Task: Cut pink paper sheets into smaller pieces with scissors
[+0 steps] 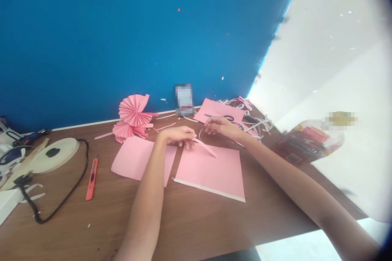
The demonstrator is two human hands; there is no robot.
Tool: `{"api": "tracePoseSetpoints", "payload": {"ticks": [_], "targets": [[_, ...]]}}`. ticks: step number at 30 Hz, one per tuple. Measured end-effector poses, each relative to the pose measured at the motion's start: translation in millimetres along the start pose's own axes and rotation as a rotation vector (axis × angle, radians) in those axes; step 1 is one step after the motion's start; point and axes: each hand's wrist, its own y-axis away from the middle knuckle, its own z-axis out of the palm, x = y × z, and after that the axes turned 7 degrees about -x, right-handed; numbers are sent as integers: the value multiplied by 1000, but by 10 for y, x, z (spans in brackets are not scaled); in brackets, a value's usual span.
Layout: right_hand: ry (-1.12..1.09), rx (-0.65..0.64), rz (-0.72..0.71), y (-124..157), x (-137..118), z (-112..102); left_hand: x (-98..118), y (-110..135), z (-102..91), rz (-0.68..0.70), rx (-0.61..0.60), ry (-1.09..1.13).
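Observation:
My left hand (pixel 179 135) is closed, pinching one end of a narrow pink paper strip (pixel 206 147) that runs right and down over a pink sheet (pixel 211 169). Fingers of my right hand (pixel 218 125) pinch a thin pale curl of paper (pixel 200 132) just above that sheet. A second pink sheet (pixel 134 159) lies under my left forearm. A white strip edges the front of the right sheet.
Folded pink paper fans (pixel 133 116) sit near the blue wall. An orange utility knife (pixel 92 176), a cream round device with a black cable (pixel 53 155), scissors (pixel 228 118) on another pink sheet, paper scraps (pixel 260 122) and a clear bag (pixel 306 140) lie on the brown table (pixel 196 220).

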Motion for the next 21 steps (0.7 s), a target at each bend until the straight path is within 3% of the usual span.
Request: {"api": "tracePoseSetpoints", "payload": {"ticks": [2, 5, 9, 13, 15, 21], "targets": [[104, -118, 84, 49, -96, -24, 5, 5, 6, 2, -67, 32], [482, -301, 276, 144, -240, -102, -19, -18, 9, -43, -133, 46], [812, -581, 459, 248, -389, -159, -101, -73, -12, -153, -140, 45], [968, -580, 595, 261, -423, -101, -167, -73, -47, -191, -117, 72], [1009, -532, 558, 235, -375, -84, -174, -53, -58, -210, -120, 58], [848, -452, 219, 126, -155, -136, -145, -27, -67, -191, -142, 19]]}}
